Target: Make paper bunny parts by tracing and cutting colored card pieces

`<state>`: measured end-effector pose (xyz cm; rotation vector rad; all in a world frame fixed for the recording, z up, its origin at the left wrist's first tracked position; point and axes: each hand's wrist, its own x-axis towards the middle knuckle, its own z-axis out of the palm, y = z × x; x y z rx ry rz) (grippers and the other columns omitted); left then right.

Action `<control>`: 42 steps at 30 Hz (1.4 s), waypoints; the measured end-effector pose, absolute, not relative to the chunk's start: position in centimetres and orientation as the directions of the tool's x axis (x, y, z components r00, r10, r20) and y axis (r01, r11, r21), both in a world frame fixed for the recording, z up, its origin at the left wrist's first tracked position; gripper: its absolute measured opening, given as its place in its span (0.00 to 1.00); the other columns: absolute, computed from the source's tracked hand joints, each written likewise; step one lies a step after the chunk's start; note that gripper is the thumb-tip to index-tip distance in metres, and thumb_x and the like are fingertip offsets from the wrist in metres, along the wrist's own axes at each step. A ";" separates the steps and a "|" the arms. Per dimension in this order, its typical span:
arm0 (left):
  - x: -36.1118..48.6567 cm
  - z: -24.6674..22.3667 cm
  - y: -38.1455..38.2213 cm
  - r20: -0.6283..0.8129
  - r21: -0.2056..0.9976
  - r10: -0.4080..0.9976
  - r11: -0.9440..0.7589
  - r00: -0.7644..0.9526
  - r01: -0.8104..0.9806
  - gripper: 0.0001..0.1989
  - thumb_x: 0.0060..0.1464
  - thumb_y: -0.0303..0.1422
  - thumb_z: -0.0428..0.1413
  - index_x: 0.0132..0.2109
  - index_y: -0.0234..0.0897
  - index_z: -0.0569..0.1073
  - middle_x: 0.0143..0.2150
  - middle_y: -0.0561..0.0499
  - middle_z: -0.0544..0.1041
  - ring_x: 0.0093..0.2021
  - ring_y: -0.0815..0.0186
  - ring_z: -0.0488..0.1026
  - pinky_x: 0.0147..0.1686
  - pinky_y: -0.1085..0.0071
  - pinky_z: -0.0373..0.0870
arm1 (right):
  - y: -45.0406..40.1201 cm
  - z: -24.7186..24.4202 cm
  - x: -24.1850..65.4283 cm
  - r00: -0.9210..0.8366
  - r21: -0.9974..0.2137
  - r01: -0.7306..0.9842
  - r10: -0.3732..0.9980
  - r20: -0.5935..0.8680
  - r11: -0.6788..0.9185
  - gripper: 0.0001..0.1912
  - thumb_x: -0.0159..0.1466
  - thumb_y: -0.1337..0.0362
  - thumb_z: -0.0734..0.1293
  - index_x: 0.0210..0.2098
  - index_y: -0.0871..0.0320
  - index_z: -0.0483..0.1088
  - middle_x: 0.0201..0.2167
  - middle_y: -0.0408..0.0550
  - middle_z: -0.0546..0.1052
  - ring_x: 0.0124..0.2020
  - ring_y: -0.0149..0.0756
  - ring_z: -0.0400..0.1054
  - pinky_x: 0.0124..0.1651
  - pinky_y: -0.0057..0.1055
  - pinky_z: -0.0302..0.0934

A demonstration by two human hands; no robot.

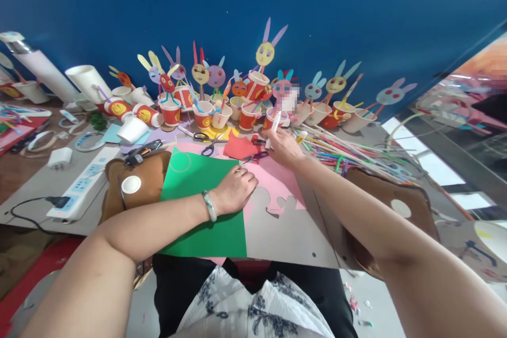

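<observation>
Head view: paper craft, part done by appearance. Done: row of long-eared paper figures (265, 54) set in paper cups (249, 116) along blue wall (237, 0); pink sheet (282, 177) with shaped openings, apparently cut through. Left, as judged: round outline (180, 162) in far left corner of green sheet (198, 178), uncut. Location of green sheet: flat on grey table (293, 237), directly before the wearer, partly over pink sheet. Left hand (236, 190): palm down at right margin of green sheet, fingers curled close together; anything beneath, cannot tell. Right hand (285, 147): extended to far side of pink sheet, fingers narrow, apparently pinching white pen-like item (276, 121), tilted upward. Nearby: black scissors (214, 142), handles spread, left of red paper (240, 146); heap of coloured stems (336, 150), right of right hand.

Hidden or unclear: right fingertips, poorly visible around white pen-like item; dark tool (255, 157) beside right hand, partly covered, perhaps more scissors; portion of figure row under pixelated patch (291, 99); full extent of pink sheet, beneath green sheet; leftmost figure, cut off at frame edge; far right, blurred.
</observation>
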<state>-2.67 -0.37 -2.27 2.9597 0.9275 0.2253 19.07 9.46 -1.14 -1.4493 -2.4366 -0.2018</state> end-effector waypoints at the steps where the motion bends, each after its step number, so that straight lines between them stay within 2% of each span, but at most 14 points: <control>1: -2.6 -2.2 -0.4 0.126 0.072 0.569 -0.822 0.812 0.565 0.09 0.62 0.27 0.49 0.44 0.30 0.74 0.45 0.40 0.77 0.48 0.54 0.71 0.54 0.56 0.63 | 9.9 -0.9 18.1 -0.447 0.021 0.888 0.853 0.270 0.459 0.17 0.61 0.73 0.60 0.49 0.61 0.67 0.41 0.60 0.78 0.47 0.50 0.69 0.43 0.38 0.61; 5: -2.6 -2.2 -0.4 0.130 0.064 0.568 -0.823 0.813 0.565 0.09 0.61 0.26 0.50 0.44 0.30 0.74 0.45 0.40 0.77 0.49 0.54 0.71 0.53 0.56 0.64 | 11.2 -0.5 15.3 -0.417 0.155 0.903 0.904 0.097 0.400 0.15 0.66 0.71 0.58 0.51 0.63 0.66 0.41 0.63 0.79 0.44 0.49 0.70 0.42 0.36 0.57; 9: -2.6 -2.5 -0.5 0.147 0.055 0.564 -0.825 0.813 0.562 0.09 0.60 0.26 0.50 0.44 0.31 0.73 0.46 0.39 0.77 0.49 0.53 0.71 0.53 0.56 0.64 | 11.8 -0.7 14.0 -0.400 0.156 0.909 0.915 0.060 0.387 0.14 0.68 0.68 0.58 0.52 0.62 0.66 0.40 0.62 0.80 0.42 0.48 0.73 0.41 0.35 0.57; 13: -2.6 -2.5 -0.5 0.145 0.048 0.561 -0.827 0.815 0.560 0.10 0.60 0.26 0.50 0.46 0.30 0.74 0.46 0.39 0.76 0.49 0.52 0.71 0.54 0.55 0.64 | 11.9 -0.4 13.9 -0.389 0.125 0.917 0.919 0.061 0.380 0.14 0.67 0.70 0.58 0.51 0.60 0.66 0.41 0.59 0.81 0.41 0.48 0.74 0.39 0.35 0.59; 15: -2.6 -2.3 -0.5 0.133 0.052 0.564 -0.825 0.815 0.562 0.11 0.60 0.26 0.49 0.46 0.30 0.74 0.46 0.39 0.76 0.49 0.52 0.71 0.54 0.54 0.64 | 11.6 0.1 14.4 -0.359 0.033 0.933 0.925 0.124 0.358 0.13 0.66 0.69 0.60 0.50 0.59 0.66 0.41 0.58 0.80 0.41 0.49 0.74 0.39 0.36 0.60; 16: -2.7 -2.3 -0.5 0.126 0.058 0.566 -0.824 0.815 0.563 0.11 0.60 0.25 0.50 0.45 0.30 0.74 0.46 0.39 0.77 0.49 0.52 0.71 0.54 0.54 0.64 | 11.3 0.2 14.8 -0.338 -0.061 0.934 0.925 0.173 0.352 0.12 0.65 0.68 0.61 0.49 0.58 0.65 0.41 0.57 0.80 0.41 0.49 0.74 0.39 0.36 0.61; 18: -2.7 -2.3 -0.4 0.127 0.083 0.573 -0.819 0.809 0.567 0.10 0.59 0.25 0.50 0.44 0.30 0.74 0.46 0.38 0.77 0.49 0.52 0.72 0.54 0.54 0.64 | 10.4 0.5 15.6 -0.288 -0.332 0.867 0.918 0.272 0.371 0.10 0.64 0.63 0.64 0.45 0.56 0.64 0.39 0.53 0.80 0.39 0.46 0.74 0.40 0.36 0.63; 21: -2.7 -2.6 -0.3 0.199 0.198 0.608 -0.793 0.769 0.576 0.10 0.61 0.26 0.49 0.44 0.32 0.74 0.45 0.41 0.78 0.49 0.54 0.73 0.59 0.51 0.60 | 8.3 0.4 16.8 -0.243 -0.717 0.572 0.917 0.315 0.398 0.18 0.59 0.53 0.72 0.37 0.53 0.60 0.38 0.49 0.79 0.37 0.39 0.73 0.41 0.36 0.68; 24: -2.6 -3.0 -0.1 0.299 0.407 0.682 -0.724 0.667 0.557 0.10 0.61 0.27 0.50 0.48 0.34 0.72 0.46 0.44 0.79 0.51 0.57 0.74 0.63 0.50 0.57 | 5.5 0.3 17.4 -0.225 -0.919 0.262 0.945 0.239 0.294 0.27 0.53 0.49 0.76 0.33 0.52 0.56 0.36 0.46 0.78 0.37 0.37 0.75 0.41 0.37 0.71; 26: -2.6 -3.0 0.0 0.334 0.540 0.737 -0.661 0.588 0.522 0.09 0.59 0.28 0.53 0.47 0.36 0.71 0.45 0.46 0.79 0.49 0.59 0.75 0.62 0.52 0.59 | 3.5 0.3 17.6 -0.227 -0.960 0.163 0.956 0.188 0.227 0.27 0.54 0.50 0.77 0.33 0.52 0.55 0.35 0.45 0.79 0.35 0.35 0.76 0.41 0.37 0.72; 29: -2.5 -3.1 0.2 0.349 0.714 0.812 -0.554 0.467 0.428 0.11 0.57 0.31 0.59 0.46 0.37 0.67 0.40 0.48 0.79 0.41 0.62 0.75 0.54 0.57 0.67 | 0.9 0.1 17.6 -0.225 -0.985 0.064 0.964 0.141 0.159 0.26 0.55 0.54 0.77 0.32 0.52 0.55 0.36 0.44 0.80 0.33 0.34 0.77 0.42 0.38 0.74; 32: -2.4 -3.0 0.2 0.348 0.815 0.843 -0.488 0.410 0.312 0.14 0.57 0.34 0.61 0.46 0.37 0.66 0.38 0.49 0.78 0.40 0.64 0.75 0.47 0.63 0.71 | -0.5 -0.3 17.3 -0.245 -0.995 -0.019 0.964 0.103 0.101 0.27 0.55 0.54 0.78 0.32 0.52 0.54 0.39 0.46 0.82 0.35 0.36 0.78 0.43 0.41 0.75; 35: -2.4 -2.9 0.4 0.376 0.809 0.828 -0.513 0.417 0.288 0.11 0.59 0.33 0.60 0.46 0.37 0.68 0.40 0.48 0.78 0.41 0.65 0.75 0.45 0.65 0.71 | -0.7 -0.9 17.0 -0.275 -0.995 -0.079 0.958 0.083 0.063 0.28 0.54 0.53 0.79 0.32 0.52 0.54 0.41 0.47 0.83 0.38 0.38 0.79 0.43 0.42 0.76; 42: -2.5 -2.4 0.7 0.412 0.741 0.803 -0.570 0.430 0.355 0.08 0.58 0.30 0.60 0.45 0.35 0.73 0.42 0.47 0.80 0.42 0.64 0.77 0.46 0.65 0.73 | -0.4 -1.9 17.2 -0.316 -0.991 -0.134 0.947 0.064 0.023 0.27 0.54 0.53 0.79 0.32 0.52 0.55 0.40 0.45 0.83 0.40 0.41 0.80 0.42 0.42 0.78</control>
